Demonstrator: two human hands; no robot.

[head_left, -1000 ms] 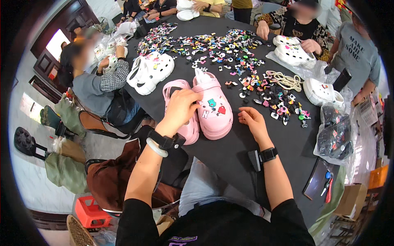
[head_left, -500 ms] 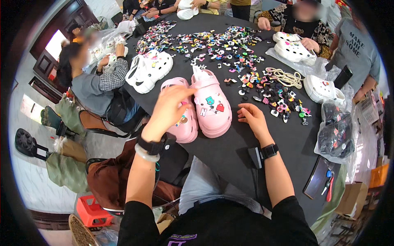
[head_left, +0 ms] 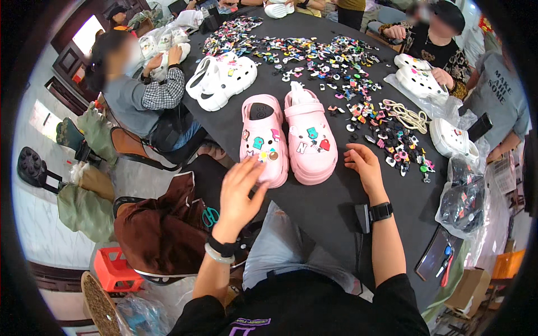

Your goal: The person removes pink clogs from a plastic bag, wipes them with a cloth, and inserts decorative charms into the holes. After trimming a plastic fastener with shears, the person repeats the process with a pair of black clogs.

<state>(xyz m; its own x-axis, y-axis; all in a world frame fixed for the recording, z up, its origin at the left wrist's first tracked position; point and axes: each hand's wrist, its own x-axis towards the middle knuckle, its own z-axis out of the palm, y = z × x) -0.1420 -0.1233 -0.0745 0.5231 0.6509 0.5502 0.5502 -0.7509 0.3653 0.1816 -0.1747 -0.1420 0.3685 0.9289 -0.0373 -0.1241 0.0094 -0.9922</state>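
Left pink clog (head_left: 266, 134): It is sitting on the black table (head_left: 414, 207) at 12 o'clock, close to the middle of the view. Its toe is pointing to 6 o'clock. Teal, pink, yellow and brown charms (head_left: 258, 143) are dotting its top.
Right pink clog (head_left: 310, 140): It is sitting just beside the other one, between 1 and 2 o'clock. Teal and red charms are showing on it, and something white (head_left: 301, 93) is poking out at its 12 o'clock end.
Left hand (head_left: 240, 193): It is hanging open, with fingers stretching out and thumb standing apart, by the left pink clog's toe. I cannot tell if it is touching.
Right hand (head_left: 365, 168): It is waiting at 3 o'clock, near the right pink clog but not touching. The fingers are bending softly, and no thing is showing in them.
Loose charms (head_left: 302, 53): A big pile is spreading from 12 to 1 o'clock, and more are lying toward 3 o'clock.
White clogs (head_left: 221, 84): They are sitting at 11 o'clock.
Rope (head_left: 404, 113): It is lying in loops between 2 and 3 o'clock.
Neighbour (head_left: 123, 106): A person in grey is holding a white shoe (head_left: 161, 71) at 10 o'clock.
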